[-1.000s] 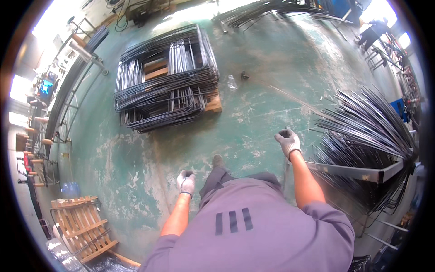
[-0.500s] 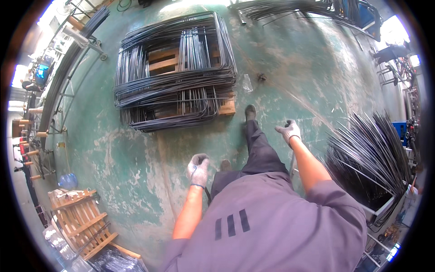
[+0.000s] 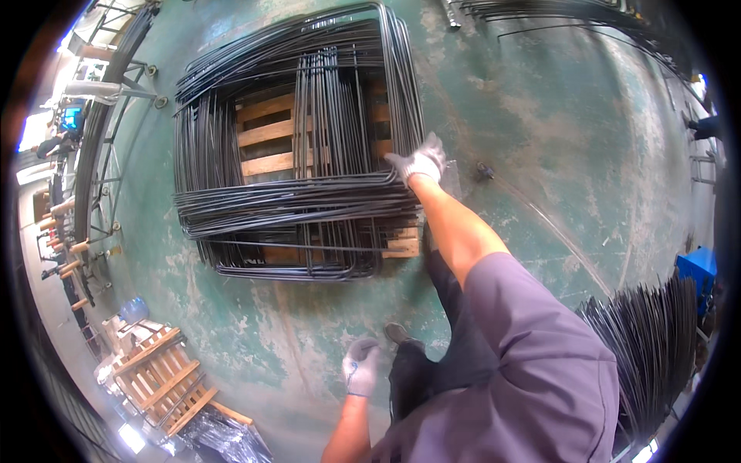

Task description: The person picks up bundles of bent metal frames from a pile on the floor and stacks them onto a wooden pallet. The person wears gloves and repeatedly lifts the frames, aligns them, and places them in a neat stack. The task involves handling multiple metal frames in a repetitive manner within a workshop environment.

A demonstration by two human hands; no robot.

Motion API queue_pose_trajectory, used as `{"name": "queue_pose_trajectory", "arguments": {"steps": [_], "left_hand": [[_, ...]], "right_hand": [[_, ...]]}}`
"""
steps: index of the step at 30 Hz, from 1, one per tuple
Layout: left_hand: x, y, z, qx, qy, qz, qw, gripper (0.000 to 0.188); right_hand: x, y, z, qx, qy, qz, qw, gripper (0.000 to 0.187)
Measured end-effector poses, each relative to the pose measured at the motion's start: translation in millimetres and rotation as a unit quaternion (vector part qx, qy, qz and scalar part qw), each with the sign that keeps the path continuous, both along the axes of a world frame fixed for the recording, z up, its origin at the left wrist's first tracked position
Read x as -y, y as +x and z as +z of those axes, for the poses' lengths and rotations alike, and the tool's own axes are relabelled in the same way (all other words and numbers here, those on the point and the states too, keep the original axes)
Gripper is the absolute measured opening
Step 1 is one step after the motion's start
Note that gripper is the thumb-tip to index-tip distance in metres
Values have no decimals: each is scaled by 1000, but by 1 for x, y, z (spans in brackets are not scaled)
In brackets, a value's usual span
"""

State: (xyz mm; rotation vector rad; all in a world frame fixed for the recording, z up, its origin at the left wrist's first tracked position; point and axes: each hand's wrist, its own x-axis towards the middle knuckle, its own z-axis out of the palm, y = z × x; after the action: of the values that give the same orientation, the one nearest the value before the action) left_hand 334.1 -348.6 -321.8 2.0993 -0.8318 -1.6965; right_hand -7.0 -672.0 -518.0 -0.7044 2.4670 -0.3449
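A tall stack of dark metal rod frames (image 3: 285,202) with rounded corners lies on a wooden pallet (image 3: 266,139) in front of me. My right hand (image 3: 423,162), in a pale work glove, is stretched out over the near right corner of the stack. Its thumb points left across the top bars, apart from the fingers; whether it touches them I cannot tell. My left hand (image 3: 361,369), gloved as well, hangs low near my leg with its fingers curled in. Nothing shows in it.
A bundle of dark rods (image 3: 644,347) stands at the right, by a blue box (image 3: 696,272). More rods (image 3: 563,14) lie at the far right. A slatted pallet (image 3: 166,382) and a blue water bottle (image 3: 133,310) are at the lower left. Racks (image 3: 100,147) line the left side.
I have come closer to the stack of frames, which looks larger now. My right hand has reached forward and left to its near right corner. My left hand has stayed low.
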Motion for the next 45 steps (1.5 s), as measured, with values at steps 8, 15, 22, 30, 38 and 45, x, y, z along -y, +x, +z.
{"name": "queue_pose_trajectory", "arguments": {"steps": [8, 15, 22, 30, 38, 45], "left_hand": [[50, -77, -28, 49, 73, 7, 996, 24], [68, -82, -21, 28, 77, -6, 997, 22], [121, -82, 12, 57, -28, -76, 995, 23], [220, -92, 35, -15, -184, -190, 964, 34], [235, -104, 91, -454, -32, -225, 862, 89], [142, -85, 233, -347, 38, -318, 882, 31]], "right_hand": [[114, -43, -119, 97, 90, -25, 991, 126], [87, -119, -176, 355, -18, 1, 935, 29], [27, -107, -131, 628, -224, -75, 742, 7], [-70, 16, 68, 469, -189, -206, 838, 78], [-243, 193, 276, 354, -331, -157, 860, 51], [-359, 306, 418, 357, -379, -205, 829, 72]]}}
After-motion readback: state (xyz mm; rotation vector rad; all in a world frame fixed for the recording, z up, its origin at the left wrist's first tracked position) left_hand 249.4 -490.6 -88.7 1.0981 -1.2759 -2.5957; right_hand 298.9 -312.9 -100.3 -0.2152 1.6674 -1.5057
